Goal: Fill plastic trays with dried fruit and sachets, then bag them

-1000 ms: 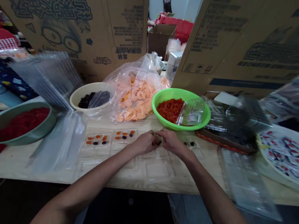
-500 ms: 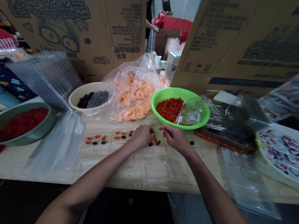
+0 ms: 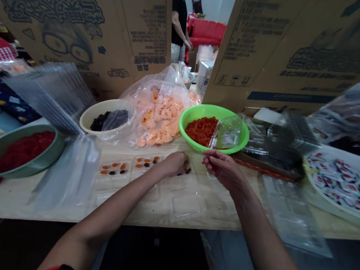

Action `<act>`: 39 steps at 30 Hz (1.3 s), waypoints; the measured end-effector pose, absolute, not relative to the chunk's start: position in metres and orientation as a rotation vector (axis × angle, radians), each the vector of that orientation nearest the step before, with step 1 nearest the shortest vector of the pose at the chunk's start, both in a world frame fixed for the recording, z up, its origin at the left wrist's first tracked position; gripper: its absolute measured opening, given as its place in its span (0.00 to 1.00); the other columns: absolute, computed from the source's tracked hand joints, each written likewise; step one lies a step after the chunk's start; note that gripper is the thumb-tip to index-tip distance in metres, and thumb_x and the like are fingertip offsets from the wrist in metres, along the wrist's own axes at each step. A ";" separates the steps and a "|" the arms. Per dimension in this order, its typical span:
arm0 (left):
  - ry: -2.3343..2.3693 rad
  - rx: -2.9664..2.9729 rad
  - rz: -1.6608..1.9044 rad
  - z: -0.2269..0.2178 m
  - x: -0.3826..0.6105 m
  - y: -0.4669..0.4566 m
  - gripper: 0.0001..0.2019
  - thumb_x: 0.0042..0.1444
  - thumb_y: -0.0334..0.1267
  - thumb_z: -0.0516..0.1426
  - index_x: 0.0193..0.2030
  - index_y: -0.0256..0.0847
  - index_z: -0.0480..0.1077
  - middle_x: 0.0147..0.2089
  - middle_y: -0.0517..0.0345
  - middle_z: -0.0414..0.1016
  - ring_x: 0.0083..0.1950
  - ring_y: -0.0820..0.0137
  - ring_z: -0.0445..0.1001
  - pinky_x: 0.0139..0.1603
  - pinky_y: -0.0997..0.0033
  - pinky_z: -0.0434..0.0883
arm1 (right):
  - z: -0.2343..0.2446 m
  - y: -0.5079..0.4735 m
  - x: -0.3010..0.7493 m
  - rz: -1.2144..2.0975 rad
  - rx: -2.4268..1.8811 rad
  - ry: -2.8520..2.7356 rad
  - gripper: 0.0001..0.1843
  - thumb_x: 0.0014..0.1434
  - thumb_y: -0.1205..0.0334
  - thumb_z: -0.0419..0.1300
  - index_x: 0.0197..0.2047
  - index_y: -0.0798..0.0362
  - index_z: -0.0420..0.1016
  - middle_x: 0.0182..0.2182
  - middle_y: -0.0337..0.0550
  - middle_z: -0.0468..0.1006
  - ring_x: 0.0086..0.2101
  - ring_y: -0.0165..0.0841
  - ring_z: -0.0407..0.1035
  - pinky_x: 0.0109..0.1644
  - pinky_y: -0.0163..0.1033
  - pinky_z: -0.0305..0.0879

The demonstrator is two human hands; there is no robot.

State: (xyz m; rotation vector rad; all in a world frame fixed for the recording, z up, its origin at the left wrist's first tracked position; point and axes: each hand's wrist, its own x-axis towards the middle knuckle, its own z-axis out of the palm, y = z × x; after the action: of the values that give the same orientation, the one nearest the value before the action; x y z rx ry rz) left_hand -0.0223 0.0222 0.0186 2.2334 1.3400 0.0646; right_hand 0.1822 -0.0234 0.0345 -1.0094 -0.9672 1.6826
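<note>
My left hand is closed over a clear plastic tray, its fingertips pressed together; what they hold, if anything, is hidden. Dark pieces show in that tray beside the fingers. To its right, my right hand pinches a small orange-red piece between thumb and fingers, in front of the green bowl. That bowl holds glossy orange-red pieces and a clear plastic container. Left of my hands, two clear trays hold orange and dark pieces, the left tray and the middle tray.
A cream bowl of dark pieces and a plastic bag of peach-coloured pieces stand behind. At left are a grey-green bowl of red pieces and stacked clear plastic. A white tub of sachets stands right. Tall cardboard rises behind.
My right hand has turned palm-up and shifted slightly right, and a small orange-red piece now shows in its fingers. My left hand stays over the tray. A person behind has come further into view.
</note>
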 end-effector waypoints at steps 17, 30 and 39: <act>1.413 2.022 0.375 0.036 -0.013 0.012 0.18 0.67 0.38 0.48 0.43 0.33 0.79 0.37 0.48 0.80 0.32 0.71 0.73 0.34 0.72 0.67 | 0.060 -0.013 0.173 1.767 -0.768 -0.777 0.13 0.51 0.65 0.63 0.42 0.48 0.73 0.31 0.38 0.71 0.23 0.25 0.54 0.22 0.30 0.52; 0.697 0.597 0.874 0.051 0.003 0.024 0.07 0.48 0.28 0.68 0.33 0.31 0.75 0.29 0.55 0.77 0.25 0.80 0.69 0.26 0.81 0.65 | 0.073 0.010 0.172 1.744 -0.798 -0.901 0.18 0.51 0.64 0.67 0.47 0.54 0.80 0.47 0.50 0.82 0.23 0.22 0.62 0.24 0.29 0.59; 0.678 0.639 0.868 0.054 -0.003 0.012 0.12 0.60 0.34 0.59 0.26 0.35 0.73 0.26 0.57 0.74 0.23 0.79 0.63 0.23 0.80 0.59 | 0.090 0.013 0.147 1.782 -0.946 -1.216 0.18 0.57 0.54 0.60 0.50 0.46 0.80 0.51 0.54 0.80 0.35 0.33 0.76 0.37 0.41 0.71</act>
State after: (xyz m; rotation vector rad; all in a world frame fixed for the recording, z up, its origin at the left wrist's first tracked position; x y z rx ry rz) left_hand -0.0035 0.0121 0.0541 0.6386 0.6779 0.8683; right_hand 0.1471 0.0126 0.0896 -0.9459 -1.2157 1.7821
